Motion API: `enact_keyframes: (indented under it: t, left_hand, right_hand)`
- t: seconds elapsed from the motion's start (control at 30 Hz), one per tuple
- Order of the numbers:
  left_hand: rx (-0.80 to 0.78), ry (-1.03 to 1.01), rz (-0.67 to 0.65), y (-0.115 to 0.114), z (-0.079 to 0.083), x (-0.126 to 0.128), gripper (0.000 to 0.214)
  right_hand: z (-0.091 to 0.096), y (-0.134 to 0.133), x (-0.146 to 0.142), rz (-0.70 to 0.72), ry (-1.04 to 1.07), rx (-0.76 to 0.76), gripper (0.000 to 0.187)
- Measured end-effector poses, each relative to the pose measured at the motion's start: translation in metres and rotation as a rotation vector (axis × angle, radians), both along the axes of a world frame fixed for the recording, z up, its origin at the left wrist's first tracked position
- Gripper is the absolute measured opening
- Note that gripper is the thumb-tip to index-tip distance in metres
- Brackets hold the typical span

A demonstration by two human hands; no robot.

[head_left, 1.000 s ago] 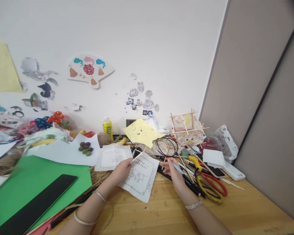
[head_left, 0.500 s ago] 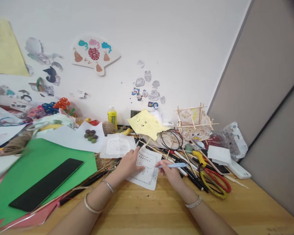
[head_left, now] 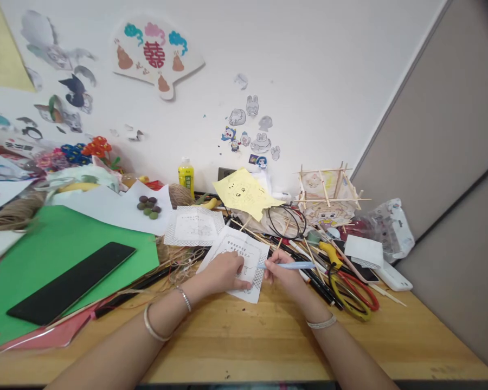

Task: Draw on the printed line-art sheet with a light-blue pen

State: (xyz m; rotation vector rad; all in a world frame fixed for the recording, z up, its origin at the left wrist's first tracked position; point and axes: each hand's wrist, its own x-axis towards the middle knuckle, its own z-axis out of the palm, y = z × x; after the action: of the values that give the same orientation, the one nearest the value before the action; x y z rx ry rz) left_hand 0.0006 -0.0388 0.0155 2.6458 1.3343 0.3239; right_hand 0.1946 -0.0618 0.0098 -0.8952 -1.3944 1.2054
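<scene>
Head view: at twelve o'clock from you on the counter (head_left: 244, 341), the sheet (head_left: 250, 251) lies under your left hand (head_left: 224, 272), thumb spread from its fingers; your right hand's (head_left: 282, 269) fingers pinch the pen (head_left: 299, 265), tip at the sheet's three o'clock side.

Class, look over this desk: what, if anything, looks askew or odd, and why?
The jumble of pens and sticks beside the right hand looks untidy, with pieces crossing at different angles. The yellow paper lies askew over other things, its outline irregular. The stick frame has ends jutting out unevenly.
</scene>
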Motion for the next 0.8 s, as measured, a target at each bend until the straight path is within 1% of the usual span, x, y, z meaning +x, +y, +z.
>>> enact_keyframes:
  t: [0.07,0.17,0.27,0.33,0.4,0.5,0.67,0.8]
  left_hand:
    - [0.003,0.031,-0.012,-0.001,0.000,0.001,0.041]
    - [0.010,0.067,-0.019,-0.002,0.002,0.001,0.042]
    - [0.001,0.090,-0.012,-0.003,0.005,0.000,0.044]
    - [-0.006,0.100,-0.006,-0.005,0.008,0.000,0.044]
    - [-0.003,0.118,0.013,-0.006,0.010,0.000,0.045]
    - [0.027,0.164,0.068,-0.007,0.009,0.001,0.048]
    - [0.088,0.203,0.147,-0.008,0.004,0.005,0.057]
    - [0.105,0.232,0.157,-0.011,0.005,0.008,0.056]
  right_hand:
    - [0.000,-0.001,-0.001,0.007,-0.009,-0.013,0.028]
    - [0.003,-0.004,-0.003,-0.008,-0.017,0.004,0.021]
    - [0.003,-0.005,-0.003,-0.021,-0.063,0.028,0.020]
    - [-0.001,-0.004,-0.003,-0.009,-0.098,0.032,0.021]
    - [-0.008,-0.003,-0.005,-0.002,-0.136,0.015,0.027]
    - [-0.019,0.000,-0.008,-0.028,-0.205,-0.009,0.030]
    - [-0.029,0.001,-0.011,-0.068,-0.264,0.087,0.031]
    - [-0.032,0.003,-0.011,-0.051,-0.306,0.127,0.029]
